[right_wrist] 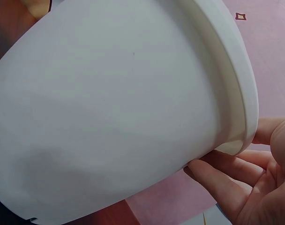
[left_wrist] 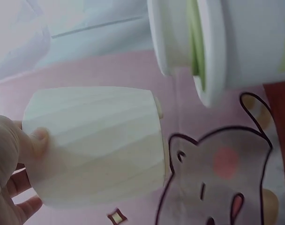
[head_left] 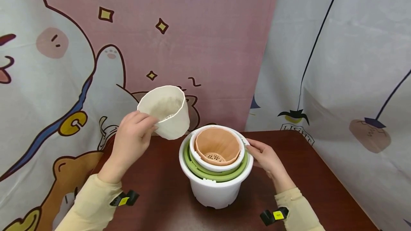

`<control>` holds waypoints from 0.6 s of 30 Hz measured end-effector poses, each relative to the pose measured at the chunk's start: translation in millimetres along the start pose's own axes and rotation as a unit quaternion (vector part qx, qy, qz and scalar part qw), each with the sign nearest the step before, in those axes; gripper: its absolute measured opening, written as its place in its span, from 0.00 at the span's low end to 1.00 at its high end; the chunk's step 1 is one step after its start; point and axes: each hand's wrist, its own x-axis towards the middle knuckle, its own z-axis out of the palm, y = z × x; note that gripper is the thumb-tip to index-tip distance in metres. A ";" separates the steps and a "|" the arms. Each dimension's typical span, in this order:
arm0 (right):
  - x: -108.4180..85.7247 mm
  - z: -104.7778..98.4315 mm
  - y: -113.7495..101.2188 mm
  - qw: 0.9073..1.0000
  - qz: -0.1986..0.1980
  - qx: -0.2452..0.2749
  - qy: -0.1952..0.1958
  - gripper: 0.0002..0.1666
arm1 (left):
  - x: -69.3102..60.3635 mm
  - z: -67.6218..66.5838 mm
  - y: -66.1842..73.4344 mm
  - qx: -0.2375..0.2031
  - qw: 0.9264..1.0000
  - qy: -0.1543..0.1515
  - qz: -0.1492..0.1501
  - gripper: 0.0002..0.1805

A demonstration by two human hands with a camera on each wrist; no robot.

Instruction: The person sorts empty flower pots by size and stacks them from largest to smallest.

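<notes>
A cream-white flower pot [head_left: 176, 124] with slanted facets is held up by my left hand [head_left: 132, 136], which pinches its rim. In the left wrist view the thumb presses on this pot's wall [left_wrist: 95, 147], while several fingers pass behind the rim. Below and to its right stands a big white flower pot [head_left: 215, 192] on the table. Nested inside that one are a green pot [head_left: 214, 178], a smaller white pot [head_left: 192, 145] and an orange pot [head_left: 218, 145] with a perforated bottom. My right hand [head_left: 265, 158] grips the big pot's rim [right_wrist: 251, 93], fingers underneath.
The dark red-brown table [head_left: 151, 195] reaches back to a pink cartoon-printed cloth [head_left: 208, 45]. A pale cloth [head_left: 337, 81] with lamp prints hangs along the right side. Black devices are strapped near both yellow sleeves [head_left: 93, 202].
</notes>
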 end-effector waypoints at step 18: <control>-0.5 0.3 0.5 1.000 0.000 0.004 -0.005 0.32 | 29.3 14.8 45.5 -0.059 0.996 -0.014 0.059 0.11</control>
